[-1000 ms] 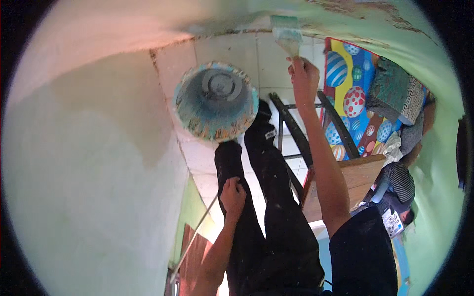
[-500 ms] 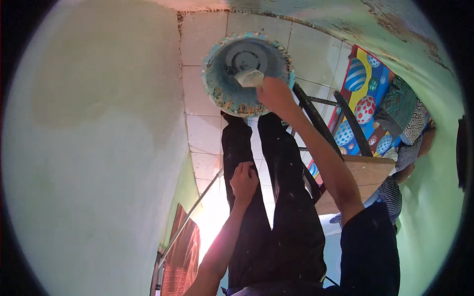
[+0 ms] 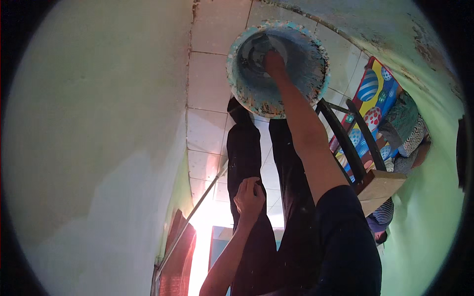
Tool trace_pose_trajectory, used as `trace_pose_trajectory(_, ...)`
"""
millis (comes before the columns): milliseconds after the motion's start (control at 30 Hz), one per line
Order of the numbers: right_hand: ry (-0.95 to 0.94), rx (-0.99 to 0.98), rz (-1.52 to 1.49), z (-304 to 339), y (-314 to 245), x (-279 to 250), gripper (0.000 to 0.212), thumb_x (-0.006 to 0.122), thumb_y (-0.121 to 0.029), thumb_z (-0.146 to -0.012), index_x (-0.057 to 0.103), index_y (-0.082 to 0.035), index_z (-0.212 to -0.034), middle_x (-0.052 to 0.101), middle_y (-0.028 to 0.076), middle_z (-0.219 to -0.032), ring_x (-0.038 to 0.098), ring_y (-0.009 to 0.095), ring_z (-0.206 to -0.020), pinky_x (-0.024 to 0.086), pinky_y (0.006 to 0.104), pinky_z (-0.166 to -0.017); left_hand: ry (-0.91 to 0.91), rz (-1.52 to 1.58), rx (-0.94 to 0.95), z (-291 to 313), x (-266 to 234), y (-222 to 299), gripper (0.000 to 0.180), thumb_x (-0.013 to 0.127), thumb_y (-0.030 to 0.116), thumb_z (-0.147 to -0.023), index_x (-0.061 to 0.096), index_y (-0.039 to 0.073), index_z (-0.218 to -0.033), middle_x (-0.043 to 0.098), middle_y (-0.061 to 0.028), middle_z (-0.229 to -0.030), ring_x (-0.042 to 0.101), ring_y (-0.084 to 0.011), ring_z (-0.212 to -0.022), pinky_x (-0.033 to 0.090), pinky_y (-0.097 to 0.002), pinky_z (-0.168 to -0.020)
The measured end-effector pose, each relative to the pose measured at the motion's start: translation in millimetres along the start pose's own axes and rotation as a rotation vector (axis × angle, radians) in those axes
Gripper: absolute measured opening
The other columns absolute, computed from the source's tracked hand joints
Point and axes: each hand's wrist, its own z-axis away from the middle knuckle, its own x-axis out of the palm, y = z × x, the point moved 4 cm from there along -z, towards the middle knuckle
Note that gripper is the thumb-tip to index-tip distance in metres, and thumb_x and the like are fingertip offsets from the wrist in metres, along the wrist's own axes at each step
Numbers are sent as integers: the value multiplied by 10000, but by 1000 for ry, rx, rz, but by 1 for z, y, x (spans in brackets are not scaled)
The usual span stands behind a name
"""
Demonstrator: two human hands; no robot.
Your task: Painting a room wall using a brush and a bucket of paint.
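Note:
A round bucket (image 3: pixel 316 74), light blue and crusted with dried paint around its rim, stands on the tiled floor in front of my feet. My right hand (image 3: pixel 274 63) reaches deep inside it, fingers closed, near the wet grey bottom. Beyond the fingers, the pale angular piece it grips is mostly hidden and blends with the grey. Lower down, my left hand (image 3: pixel 249 196) rests on my left leg, its fingers curled in with nothing visible in them. Black trousers (image 3: pixel 244 153) cover both my legs.
A pale wall (image 3: pixel 89 123) with a darker damp-looking patch rises on the left. To the right stand a dark-legged wooden stool (image 3: pixel 380 185) and a colourful mat (image 3: pixel 368 91) with bundled cloth (image 3: pixel 402 116). A person (image 3: pixel 380 222) is partly visible behind the stool. A thin pole (image 3: pixel 190 217) leans at lower left.
My right hand has gone from above the bucket's near side down into it, carrying the pale piece. The bucket appears further right and larger in view. My left hand stays on my leg.

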Motion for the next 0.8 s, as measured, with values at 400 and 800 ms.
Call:
trace_pose_trajectory(400,-139,111,-209,83,-21,-33,307,639,-242,-784,623,60,-837,616,274,-852,586,453,-846,466,520,-744,-222,423,-356,-52,34,-70,349,612,172,-878,556,86,-1211,654,-66,-956,623,-146,-778,498,-270,-656)
trace_pose_trajectory(800,-177,464,-791,171,-30,-154,370,575,-294,-879,611,68,-814,588,139,-616,585,231,-543,434,376,-491,-573,1226,-571,-236,101,-44,441,523,-1,-797,418,-22,-1226,479,-156,-1201,506,-334,-1106,471,-517,-904)
